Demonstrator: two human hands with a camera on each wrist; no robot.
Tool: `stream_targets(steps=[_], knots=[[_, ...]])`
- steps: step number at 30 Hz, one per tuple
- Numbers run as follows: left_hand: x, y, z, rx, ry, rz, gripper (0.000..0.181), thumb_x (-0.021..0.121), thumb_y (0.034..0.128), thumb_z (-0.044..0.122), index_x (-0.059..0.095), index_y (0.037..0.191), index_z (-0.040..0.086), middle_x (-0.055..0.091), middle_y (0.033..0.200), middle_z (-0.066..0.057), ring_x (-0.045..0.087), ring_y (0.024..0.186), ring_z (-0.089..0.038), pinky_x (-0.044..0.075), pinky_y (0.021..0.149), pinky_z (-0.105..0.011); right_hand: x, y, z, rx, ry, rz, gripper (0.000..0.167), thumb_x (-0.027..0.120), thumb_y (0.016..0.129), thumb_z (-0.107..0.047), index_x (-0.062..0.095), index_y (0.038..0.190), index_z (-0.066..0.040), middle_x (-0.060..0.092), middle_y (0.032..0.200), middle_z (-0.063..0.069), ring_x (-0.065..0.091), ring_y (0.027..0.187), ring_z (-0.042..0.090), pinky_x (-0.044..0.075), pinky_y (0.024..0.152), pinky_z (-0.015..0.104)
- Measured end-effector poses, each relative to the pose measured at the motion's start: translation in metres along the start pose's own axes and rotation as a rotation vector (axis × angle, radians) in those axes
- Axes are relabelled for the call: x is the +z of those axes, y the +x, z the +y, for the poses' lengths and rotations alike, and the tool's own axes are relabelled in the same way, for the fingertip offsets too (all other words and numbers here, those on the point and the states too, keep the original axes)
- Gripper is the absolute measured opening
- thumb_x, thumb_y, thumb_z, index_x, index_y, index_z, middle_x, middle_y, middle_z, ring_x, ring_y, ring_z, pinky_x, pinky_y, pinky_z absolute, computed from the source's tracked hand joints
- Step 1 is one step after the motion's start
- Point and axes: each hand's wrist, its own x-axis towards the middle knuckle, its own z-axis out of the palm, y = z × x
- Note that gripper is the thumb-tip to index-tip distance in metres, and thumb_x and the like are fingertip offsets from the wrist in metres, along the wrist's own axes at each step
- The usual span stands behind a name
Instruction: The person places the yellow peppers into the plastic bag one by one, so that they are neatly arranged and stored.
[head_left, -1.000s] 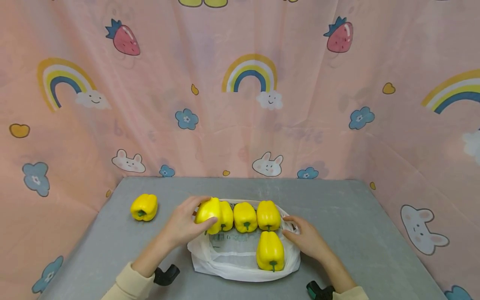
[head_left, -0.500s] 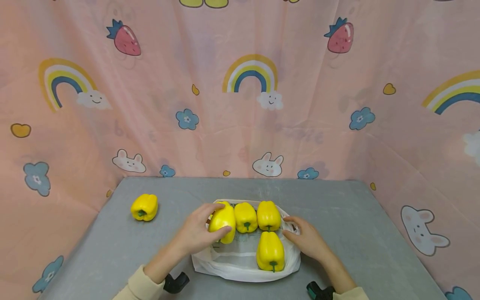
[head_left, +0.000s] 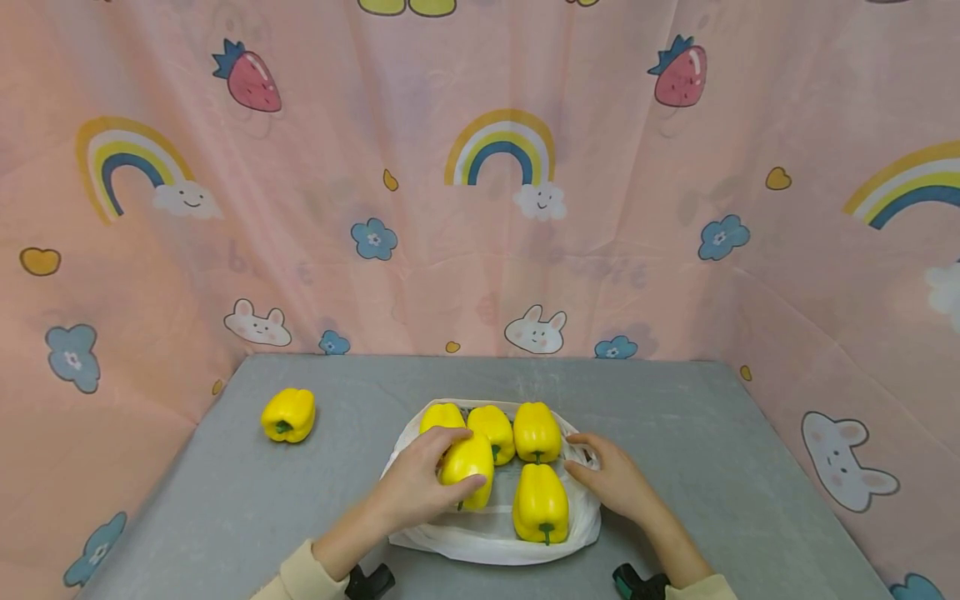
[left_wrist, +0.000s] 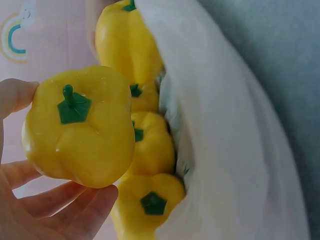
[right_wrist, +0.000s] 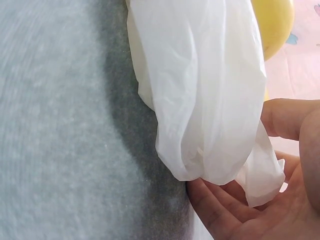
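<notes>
My left hand (head_left: 408,490) grips a yellow bell pepper (head_left: 471,468) over the left half of an opened white plastic bag (head_left: 487,546). Seen in the left wrist view, this pepper (left_wrist: 80,135) has its green stem toward the camera, with thumb and fingers round its sides. Inside the bag, three peppers stand in a back row, among them the middle pepper (head_left: 491,429), and one front pepper (head_left: 541,504) sits at the right. My right hand (head_left: 618,479) holds the bag's right edge; the right wrist view shows the white plastic (right_wrist: 215,100) between thumb and fingers.
Another yellow pepper (head_left: 288,415) lies on the grey table (head_left: 637,392) at the far left, outside the bag. A pink patterned curtain (head_left: 480,275) hangs behind and along both sides of the table.
My left hand has carried its pepper right and toward the front, uncovering the leftmost back-row pepper. The right hand has stayed at the bag's edge.
</notes>
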Motion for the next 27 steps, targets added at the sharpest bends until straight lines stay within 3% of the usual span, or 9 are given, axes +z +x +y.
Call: stream_targets(steps=[5,13,27], knots=[[0.008,-0.001,0.0,-0.008,0.002,-0.033,0.064,0.071,0.0897,0.056,0.06,0.137,0.014,0.062,0.129,0.0,0.059,0.115,-0.017,0.052,0.093,-0.041,0.0,0.001,0.0,0.004,0.003,0.002,0.048,0.068,0.097,-0.029,0.061,0.137,-0.003,0.057,0.142,0.02,0.046,0.136,0.045,0.035,0.109,0.067],[0.021,-0.003,-0.001,-0.073,-0.022,-0.097,0.066,0.067,0.0905,0.059,0.059,0.139,0.015,0.06,0.133,0.0,0.057,0.12,-0.02,0.05,0.099,-0.046,0.0,0.0,0.001,0.011,0.001,-0.002,0.047,0.068,0.097,-0.027,0.06,0.137,-0.004,0.056,0.142,0.019,0.045,0.136,0.045,0.035,0.109,0.067],[0.035,-0.001,-0.004,-0.104,-0.021,-0.127,0.066,0.066,0.0919,0.06,0.058,0.139,0.015,0.06,0.136,-0.002,0.058,0.121,-0.021,0.05,0.1,-0.045,0.001,0.0,0.0,0.008,-0.002,0.003,0.047,0.068,0.097,-0.027,0.06,0.136,-0.003,0.057,0.141,0.02,0.046,0.135,0.045,0.035,0.109,0.067]])
